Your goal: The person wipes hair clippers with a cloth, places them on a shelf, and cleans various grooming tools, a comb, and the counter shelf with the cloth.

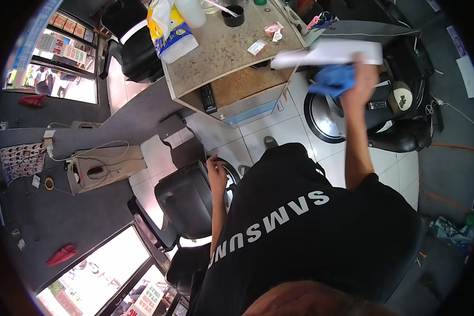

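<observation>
My right hand is raised at the upper right, its fingers closed on a crumpled blue cloth. A long white object, blurred by motion, is at the same hand; what it is cannot be made out. My left hand is lower and to the left, beside the edge of a black padded chair. Its fingers are slightly bent and apart, with nothing seen in them.
A worn cabinet bears a tissue pack, a black cup and small boxes. A remote lies inside it. A round-based stool stands right; a cap lies further right.
</observation>
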